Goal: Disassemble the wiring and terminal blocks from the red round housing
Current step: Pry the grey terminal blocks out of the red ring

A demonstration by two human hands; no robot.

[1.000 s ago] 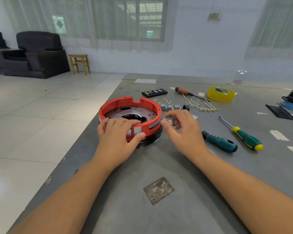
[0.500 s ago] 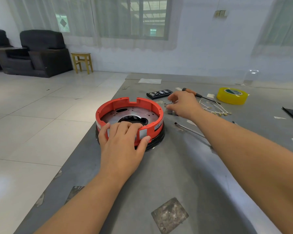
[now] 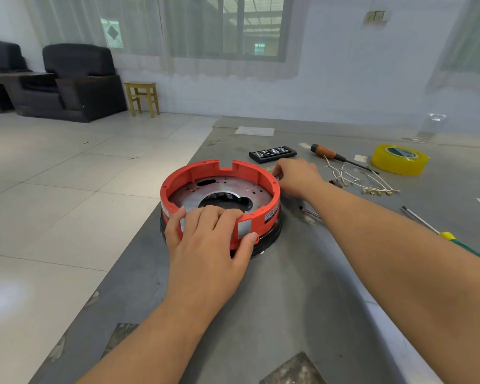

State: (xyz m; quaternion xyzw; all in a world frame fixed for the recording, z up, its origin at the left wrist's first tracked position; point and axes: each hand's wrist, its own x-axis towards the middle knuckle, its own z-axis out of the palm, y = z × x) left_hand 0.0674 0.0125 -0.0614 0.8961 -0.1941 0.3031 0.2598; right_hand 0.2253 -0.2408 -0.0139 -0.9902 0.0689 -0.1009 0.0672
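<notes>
Fingers of the left hand (image 3: 205,239) curl over the near rim of the red round housing (image 3: 219,189), thumb pressed on its outer wall beside a silver label; the housing sits on the grey tabletop (image 3: 302,286). The right hand (image 3: 297,177) reaches just behind the housing, fingers bent down at the tabletop; whether it holds anything cannot be told. Loose white wires (image 3: 363,182) lie beyond. Printing on the housing's labels is too small to read.

Ahead of you: pale blue wall (image 3: 330,87), sheer-curtained window (image 3: 227,26), black armchair (image 3: 78,81), small yellow wooden stool (image 3: 142,97), glossy white tiled floor (image 3: 53,184).
</notes>
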